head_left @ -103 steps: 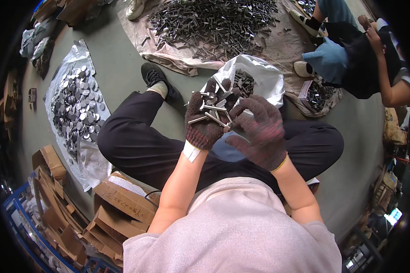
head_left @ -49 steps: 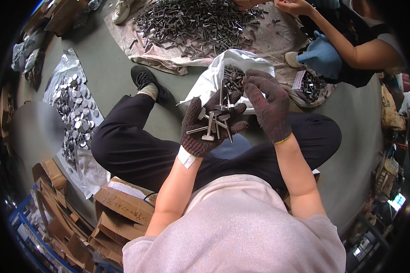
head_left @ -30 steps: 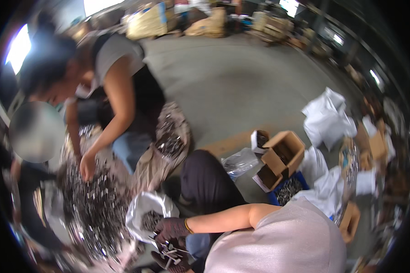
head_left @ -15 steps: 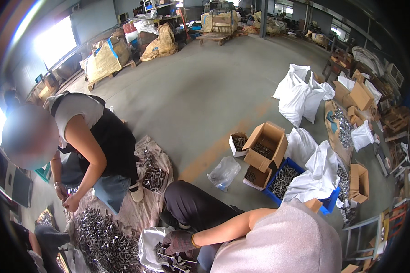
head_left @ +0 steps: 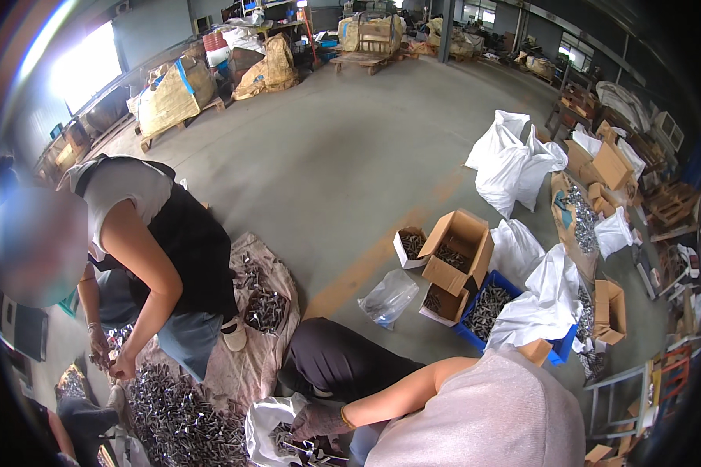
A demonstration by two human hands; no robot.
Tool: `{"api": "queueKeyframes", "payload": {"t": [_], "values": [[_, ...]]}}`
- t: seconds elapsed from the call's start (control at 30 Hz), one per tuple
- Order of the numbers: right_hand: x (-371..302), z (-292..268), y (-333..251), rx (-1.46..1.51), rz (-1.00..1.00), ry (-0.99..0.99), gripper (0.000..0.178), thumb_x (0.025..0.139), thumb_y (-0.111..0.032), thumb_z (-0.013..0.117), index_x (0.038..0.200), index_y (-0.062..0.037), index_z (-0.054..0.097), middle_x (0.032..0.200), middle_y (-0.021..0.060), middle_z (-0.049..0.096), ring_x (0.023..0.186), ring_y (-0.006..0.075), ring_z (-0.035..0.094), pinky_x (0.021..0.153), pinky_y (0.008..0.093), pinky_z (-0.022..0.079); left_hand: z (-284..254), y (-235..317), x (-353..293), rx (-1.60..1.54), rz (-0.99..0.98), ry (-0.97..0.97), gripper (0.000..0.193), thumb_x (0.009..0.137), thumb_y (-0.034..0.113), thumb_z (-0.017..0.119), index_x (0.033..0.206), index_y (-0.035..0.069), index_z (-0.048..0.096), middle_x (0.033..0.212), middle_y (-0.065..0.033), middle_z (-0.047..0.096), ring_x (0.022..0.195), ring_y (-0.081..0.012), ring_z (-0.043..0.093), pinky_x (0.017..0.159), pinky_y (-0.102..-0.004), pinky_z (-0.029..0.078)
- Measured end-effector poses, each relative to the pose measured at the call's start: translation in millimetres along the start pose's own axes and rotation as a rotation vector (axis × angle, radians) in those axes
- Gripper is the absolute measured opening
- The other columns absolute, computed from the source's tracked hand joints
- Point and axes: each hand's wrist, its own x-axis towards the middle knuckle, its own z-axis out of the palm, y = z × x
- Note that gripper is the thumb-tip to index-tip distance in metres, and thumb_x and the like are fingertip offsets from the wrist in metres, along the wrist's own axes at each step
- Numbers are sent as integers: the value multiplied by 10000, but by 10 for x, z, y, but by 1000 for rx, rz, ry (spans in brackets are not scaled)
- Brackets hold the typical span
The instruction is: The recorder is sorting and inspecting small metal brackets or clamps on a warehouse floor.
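My right hand (head_left: pixel 319 420), in a dark knitted glove with an orange-yellow cuff, reaches from the right to the mouth of a white bag (head_left: pixel 255 430). Its fingers curl down among loose metal bolts (head_left: pixel 313 450), closed around some of them; the fingertips are partly hidden. My right knee (head_left: pixel 343 350), in dark trousers, rises just beyond the arm. My left hand is out of the picture. Left of the bag spreads a large heap of bolts (head_left: pixel 175 412) on a stained cloth (head_left: pixel 245 372).
A co-worker (head_left: pixel 136 210) sits at the left, hands together over the heap. Right of my knee lie a clear plastic bag (head_left: pixel 387 300), an open cardboard box (head_left: pixel 449 276) and a blue crate (head_left: pixel 466 331). White sacks (head_left: pixel 506 167) stand behind. Another person's leg (head_left: pixel 82 420) shows lower left.
My right hand has shifted slightly right, staying at the bag mouth. The bag also sits a little lower and further right. The co-worker's head and hands are lower.
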Motion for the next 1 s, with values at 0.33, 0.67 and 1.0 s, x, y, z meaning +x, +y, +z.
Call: {"api": "queueKeyframes", "payload": {"t": [0.33, 0.67, 1.0], "values": [[8, 41, -264, -295, 14, 62, 299, 879, -236, 677, 1088, -23, 687, 854, 88, 691, 576, 198, 643, 462, 338, 553, 85, 157, 168, -223, -144, 71, 606, 956, 561, 499, 1326, 82, 506, 1251, -120, 580, 1092, -267, 577, 950, -488, 465], [-326, 40, -345, -148, 27, 132, 319, 819, -266, 729, 1040, -36, 707, 816, 76, 684, 550, 200, 644, 407, 327, 557, 183, -144, 121, -368, -333, 98, 599, 964, 553, 490, 1353, 98, 489, 1288, -111, 562, 1133, -261, 558, 978, -498, 443], [-704, 142, -411, -167, 72, 109, 359, 795, -246, 711, 1105, -68, 689, 926, 108, 700, 768, 259, 695, 570, 390, 577, -66, -268, -180, -583, -450, 162, 594, 972, 545, 481, 1380, 113, 473, 1326, -102, 544, 1174, -254, 538, 1006, -507, 420]]}}
